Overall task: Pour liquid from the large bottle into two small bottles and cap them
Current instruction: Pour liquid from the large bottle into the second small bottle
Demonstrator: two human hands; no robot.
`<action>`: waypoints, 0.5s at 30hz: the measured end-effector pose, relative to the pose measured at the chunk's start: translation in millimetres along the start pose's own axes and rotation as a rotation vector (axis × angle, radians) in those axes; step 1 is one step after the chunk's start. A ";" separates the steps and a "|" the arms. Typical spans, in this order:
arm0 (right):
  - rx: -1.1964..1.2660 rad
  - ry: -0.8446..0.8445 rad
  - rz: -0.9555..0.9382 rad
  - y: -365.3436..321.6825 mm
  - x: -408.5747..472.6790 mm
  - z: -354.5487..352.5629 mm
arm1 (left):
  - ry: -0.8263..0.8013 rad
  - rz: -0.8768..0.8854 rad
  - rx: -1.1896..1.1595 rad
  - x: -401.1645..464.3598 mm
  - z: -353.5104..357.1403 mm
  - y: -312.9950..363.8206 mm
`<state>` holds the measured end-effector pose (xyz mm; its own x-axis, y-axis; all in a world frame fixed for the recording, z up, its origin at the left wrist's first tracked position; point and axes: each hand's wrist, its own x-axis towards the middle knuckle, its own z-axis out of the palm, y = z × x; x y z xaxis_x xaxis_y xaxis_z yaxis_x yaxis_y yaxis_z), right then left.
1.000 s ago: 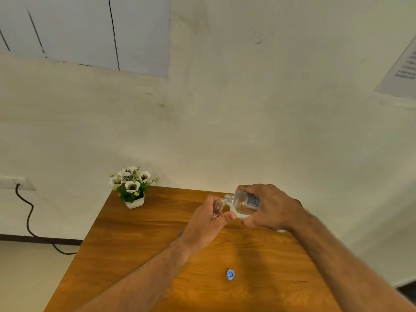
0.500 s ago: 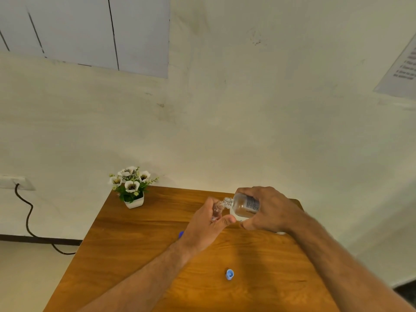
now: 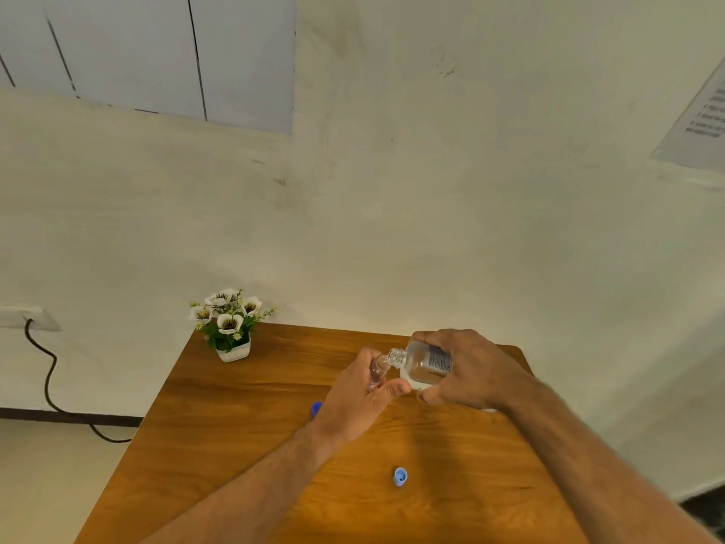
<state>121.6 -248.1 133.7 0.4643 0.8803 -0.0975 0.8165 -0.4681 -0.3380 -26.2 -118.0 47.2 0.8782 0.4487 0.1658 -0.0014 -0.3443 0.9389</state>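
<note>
Blue cap (image 3: 399, 476) lies near; another, seemingly, behind left hand (image 3: 359, 398).

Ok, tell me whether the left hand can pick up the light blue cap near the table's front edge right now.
Probably not yet: the left hand grips the small clear bottle. The light blue cap lies unobstructed on the table.

— What did the person have on?
— Nothing that showed: both forearms were bare up to the frame's edge, no sleeves or cuffs.
— Anything on the hands?
— The left hand (image 3: 363, 402) and right hand (image 3: 469, 371) were bare too. Fine hair showed along both forearms.
</note>
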 end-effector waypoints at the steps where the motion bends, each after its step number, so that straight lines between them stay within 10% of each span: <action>1: 0.000 -0.003 0.000 -0.4 -0.1 0.3 | -0.001 -0.003 0.000 -0.3 -0.1 -0.4; 15: -0.014 -0.006 -0.006 -1.0 -3.1 5.0 | -0.020 -0.027 -0.009 -3.2 1.3 -7.4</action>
<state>117.7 -250.0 129.6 0.4570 0.8837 -0.1012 0.8242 -0.4634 -0.3256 -28.4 -118.0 39.3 0.8875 0.4407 0.1343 0.0181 -0.3246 0.9457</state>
